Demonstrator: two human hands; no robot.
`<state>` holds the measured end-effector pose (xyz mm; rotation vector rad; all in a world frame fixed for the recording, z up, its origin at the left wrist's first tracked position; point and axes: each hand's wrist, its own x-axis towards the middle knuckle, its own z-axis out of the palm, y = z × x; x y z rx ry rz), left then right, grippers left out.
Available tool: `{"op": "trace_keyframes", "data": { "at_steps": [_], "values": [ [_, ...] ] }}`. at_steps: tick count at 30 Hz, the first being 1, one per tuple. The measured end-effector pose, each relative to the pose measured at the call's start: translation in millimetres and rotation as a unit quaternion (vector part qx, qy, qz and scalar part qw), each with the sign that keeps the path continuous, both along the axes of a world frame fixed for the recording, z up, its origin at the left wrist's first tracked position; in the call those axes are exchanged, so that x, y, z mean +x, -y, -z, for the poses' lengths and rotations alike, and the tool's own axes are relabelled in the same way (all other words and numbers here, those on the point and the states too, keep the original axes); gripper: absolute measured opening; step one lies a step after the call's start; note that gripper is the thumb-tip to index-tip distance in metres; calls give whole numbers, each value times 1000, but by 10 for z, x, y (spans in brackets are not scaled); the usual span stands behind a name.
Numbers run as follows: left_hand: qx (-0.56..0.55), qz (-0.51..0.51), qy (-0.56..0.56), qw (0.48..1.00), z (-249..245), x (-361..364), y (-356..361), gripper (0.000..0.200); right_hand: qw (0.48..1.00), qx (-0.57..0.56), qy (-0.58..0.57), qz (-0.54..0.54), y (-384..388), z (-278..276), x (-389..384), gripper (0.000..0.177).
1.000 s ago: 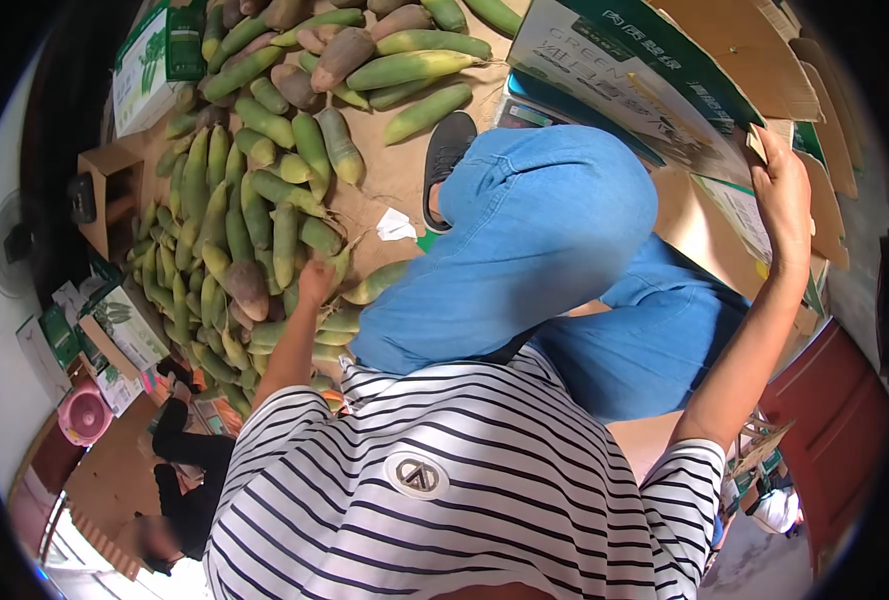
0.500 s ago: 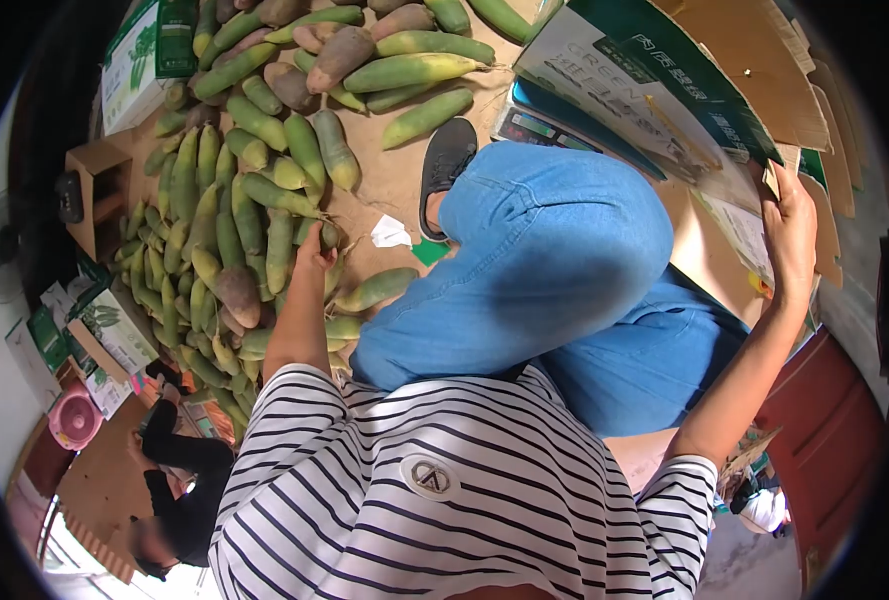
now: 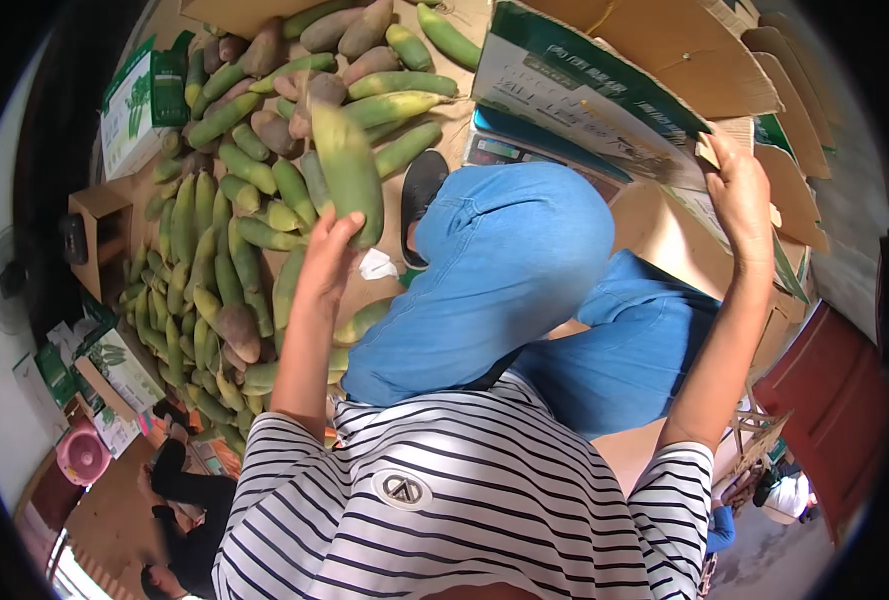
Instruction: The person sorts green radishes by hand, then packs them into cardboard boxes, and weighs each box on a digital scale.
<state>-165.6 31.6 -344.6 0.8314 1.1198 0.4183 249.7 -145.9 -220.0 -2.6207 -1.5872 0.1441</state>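
My left hand (image 3: 326,258) is closed around the lower end of a large green radish (image 3: 350,175), holding it up over the pile. The radish is pale at its far tip and blurred there by motion. Below and to the left lies a big heap of green radishes (image 3: 204,255), some of them brownish. My right hand (image 3: 742,195) grips the edge of a green and white cardboard carton (image 3: 589,95), thumb and fingers pinching its wall. The carton stands tilted over a blue-topped scale (image 3: 499,150), which it partly hides.
My bent knee (image 3: 524,230) and dark shoe (image 3: 425,195) are between the heap and the carton. A white paper scrap (image 3: 377,265) lies near the shoe. Another green and white carton (image 3: 144,105) stands at upper left. A person in dark clothing (image 3: 194,500) is at lower left.
My left hand has picked a green radish up from the heap and raised it. My right hand keeps hold of the carton, and both have shifted left in the view.
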Motion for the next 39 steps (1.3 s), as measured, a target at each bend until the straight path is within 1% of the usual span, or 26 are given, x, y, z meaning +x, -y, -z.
{"op": "trace_keyframes", "data": {
  "at_steps": [1, 3, 5, 7, 10, 11, 13, 14, 15, 16, 17, 18, 19, 21, 23, 25, 26, 28, 29, 30, 32, 34, 36, 38, 39],
  "values": [
    [89, 38, 17, 995, -283, 239, -87, 51, 1000, 13, 9, -4, -1, 1, -19, 49],
    [199, 140, 101, 965, -697, 610, -335, 62, 1000, 4, 7, -1, 5, 1, -30, 50],
    [315, 176, 131, 923, -1196, 1083, -416, 62, 1000, 11, -9, -14, -10, -19, -35, 51],
    [432, 197, 129, 870, -1407, 1446, -515, 59, 1000, 9, -9, -4, -16, -29, -50, 51],
    [323, 175, 161, 916, -1507, 1800, -525, 47, 1000, 21, 7, -9, -5, -12, -38, 51],
    [349, 143, 132, 916, -1411, 1774, -574, 49, 1000, 22, 10, -11, 1, -10, -31, 51],
    [401, 82, 70, 910, -949, 1503, -712, 52, 1000, 26, 11, -13, 6, 8, -20, 51],
    [422, 87, 11, 902, -616, 1271, -788, 49, 1000, 12, -1, -26, -20, -46, -31, 49],
    [440, 92, -49, 892, -225, 951, -852, 46, 998, 51, 8, -41, 17, 31, 10, 45],
    [449, 116, -134, 876, 143, 569, -864, 43, 999, 37, -5, -30, 13, 30, 8, 44],
    [437, 186, -208, 855, 548, 105, -906, 44, 999, 23, -17, -19, -3, -7, 0, 44],
    [465, 197, -295, 811, 771, -286, -750, 45, 1000, -4, -15, -6, -21, -35, -15, 46],
    [502, 270, -400, 718, 1083, -744, -683, 46, 1000, -4, -14, -7, -21, -30, -24, 47],
    [375, 343, -530, 679, 1062, -1173, -404, 47, 1000, -2, -11, -9, 1, -8, 8, 48],
    [280, 372, -605, 646, 1236, -1579, -237, 52, 1000, 7, -8, -13, 15, 48, 63, 49],
    [224, 378, -610, 659, 1461, -1902, -178, 57, 1000, 9, -5, -13, 26, 60, 73, 51],
    [194, 383, -611, 665, 1591, -2059, -148, 60, 999, -8, -23, 24, -32, -31, -24, 51],
    [234, 374, -571, 692, 1931, -2370, -136, 64, 999, 0, -32, 21, -25, -11, 1, 47],
    [254, 369, -551, 704, 2017, -2415, -132, 66, 999, 4, -36, 20, -17, 2, 22, 46],
    [231, 364, -549, 716, 2112, -2441, -129, 67, 999, 11, -34, 23, -11, 11, 29, 41],
    [188, 354, -543, 738, 2212, -2394, -141, 68, 999, 6, -43, 22, -13, 14, 25, 39],
    [209, 370, -587, 689, 2254, -2318, -104, 63, 998, 15, -52, 21, -28, -8, 5, 39],
    [212, 403, -620, 639, 2140, -2119, -54, 59, 998, -9, -48, 30, -60, -44, -40, 39],
    [197, 450, -647, 584, 1795, -1778, -9, 56, 997, -39, -54, 48, -76, -63, -27, 42],
    [233, 443, -650, 571, 1839, -1794, 42, 55, 998, -28, -49, 34, -82, -58, -30, 43]
  ]
}}
